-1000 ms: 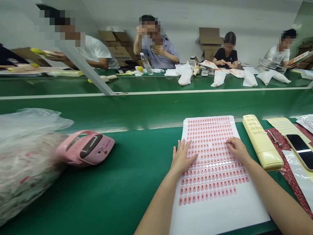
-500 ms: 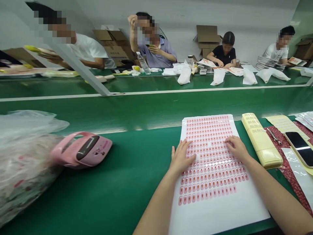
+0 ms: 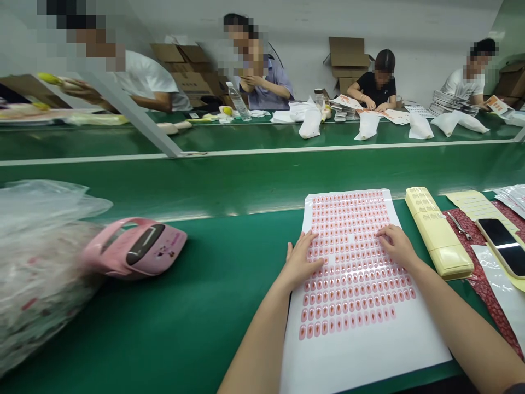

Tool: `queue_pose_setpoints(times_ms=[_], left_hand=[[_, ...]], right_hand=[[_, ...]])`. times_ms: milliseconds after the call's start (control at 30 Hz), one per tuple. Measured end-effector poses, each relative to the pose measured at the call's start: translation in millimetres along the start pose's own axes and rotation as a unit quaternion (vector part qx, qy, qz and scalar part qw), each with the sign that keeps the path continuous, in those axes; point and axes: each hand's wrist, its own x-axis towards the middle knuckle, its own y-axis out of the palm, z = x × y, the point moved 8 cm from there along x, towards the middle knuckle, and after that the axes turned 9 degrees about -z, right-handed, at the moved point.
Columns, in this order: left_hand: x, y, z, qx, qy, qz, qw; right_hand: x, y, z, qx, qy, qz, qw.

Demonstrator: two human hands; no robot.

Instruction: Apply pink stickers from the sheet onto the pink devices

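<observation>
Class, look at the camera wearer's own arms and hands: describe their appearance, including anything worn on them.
The left hand and right hand are ungloved, with no ring, watch or bracelet visible. The left forearm shows no sleeve as far as the picture's edge. The right forearm is mostly bare too, meeting a dark edge in the corner, possibly a sleeve.

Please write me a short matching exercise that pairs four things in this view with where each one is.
Things:
1. sheet
2. phone
3. pink device
4. bottle

Places:
A. just right of the plastic bag
B. on the far bench
C. under the left hand and right hand
D. near the right edge, screen up

Right pairs: 1-C, 2-D, 3-A, 4-B.
</observation>
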Motion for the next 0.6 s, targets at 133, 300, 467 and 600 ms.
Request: queue_pose_setpoints(times_ms=[133,300,467,600], left_hand=[[-0.3,-0.3,0.6,0.000,0.013,0.001,1.000],[-1.8,-0.2,-0.8,0.007,0.013,0.011,1.000],[-0.7,-2.6,-1.8,-0.004,-0.011,-0.015,1.000],[0.9,-2.1,-0.1,-0.007,-0.045,-0.045,0.998]], right_hand=[[0.0,0.4,-0.6,-0.003,-0.002,-0.002,1.000],[0.5,0.7,-1.6,-0.009,-0.004,-0.002,1.000],[0.5,0.6,-0.5,-0.008,-0.004,0.002,1.000],[0.1,0.1,0.6,-0.009,0.002,-0.001,1.000]])
